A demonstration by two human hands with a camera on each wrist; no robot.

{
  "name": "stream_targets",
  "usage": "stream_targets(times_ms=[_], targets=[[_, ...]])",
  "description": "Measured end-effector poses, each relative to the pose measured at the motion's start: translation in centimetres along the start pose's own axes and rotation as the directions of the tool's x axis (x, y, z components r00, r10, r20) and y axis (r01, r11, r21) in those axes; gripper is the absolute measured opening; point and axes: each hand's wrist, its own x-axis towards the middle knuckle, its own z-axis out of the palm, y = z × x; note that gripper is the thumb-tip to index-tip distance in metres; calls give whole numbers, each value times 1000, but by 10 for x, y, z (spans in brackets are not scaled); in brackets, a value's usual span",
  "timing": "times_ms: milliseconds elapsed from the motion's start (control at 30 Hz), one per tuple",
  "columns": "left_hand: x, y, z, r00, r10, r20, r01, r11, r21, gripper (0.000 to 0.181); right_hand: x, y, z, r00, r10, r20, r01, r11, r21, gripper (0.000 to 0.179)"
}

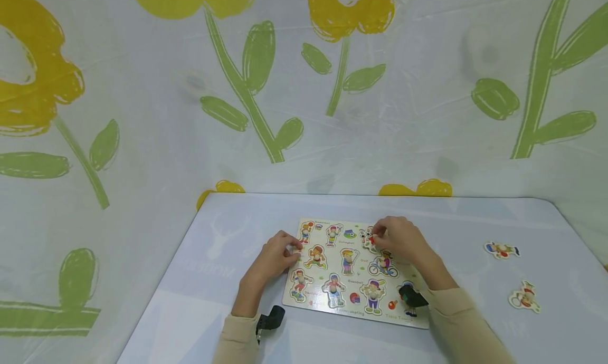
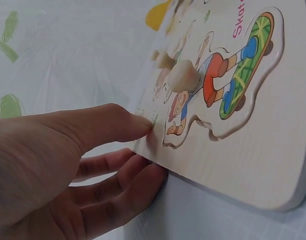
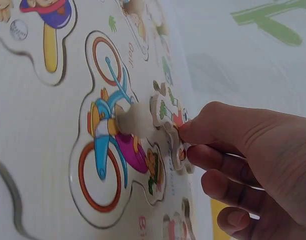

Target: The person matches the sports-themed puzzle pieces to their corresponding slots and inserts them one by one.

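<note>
A pale wooden knob puzzle board (image 1: 342, 314) with cartoon sports figures lies on the table. At its far right part, my right hand (image 1: 398, 238) pinches a puzzle piece (image 1: 367, 239) with a red-clad figure between thumb and forefinger. That piece (image 3: 165, 112) sits slightly tilted over the board surface in the right wrist view, its knob hidden by the fingers. Beside it is the cyclist piece (image 1: 383, 264). My left hand (image 1: 275, 257) grips the board's left edge, thumb on top and fingers at the side, near the skateboarder piece (image 2: 217, 75).
Two loose puzzle pieces lie on the table to the right of the board, one farther back (image 1: 502, 249) and one nearer (image 1: 524, 297). A flower-printed curtain (image 1: 404, 142) hangs behind the table (image 1: 228, 279). Black wrist camera mounts stick out by both wrists, the right one overlapping the board.
</note>
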Motion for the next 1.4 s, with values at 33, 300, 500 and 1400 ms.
stream_targets(times_ms=[33,300,500,1400], targets=[[0,0,0,1000,0,1,0,1000,-2,14,1,-1,1,1000,4,1,-4,1000,3,8],[1,1,0,1000,-2,11,2,1000,-15,15,6,-4,8,1000,0,-3,0,1000,13,7],[1,1,0,1000,-13,7,14,1000,-28,16,6,-5,8,999,-22,-27,23,1000,17,6],[-1,-1,-1,1000,-11,19,12,999,-42,16,3,-8,9,1000,23,19,-24,999,31,12]])
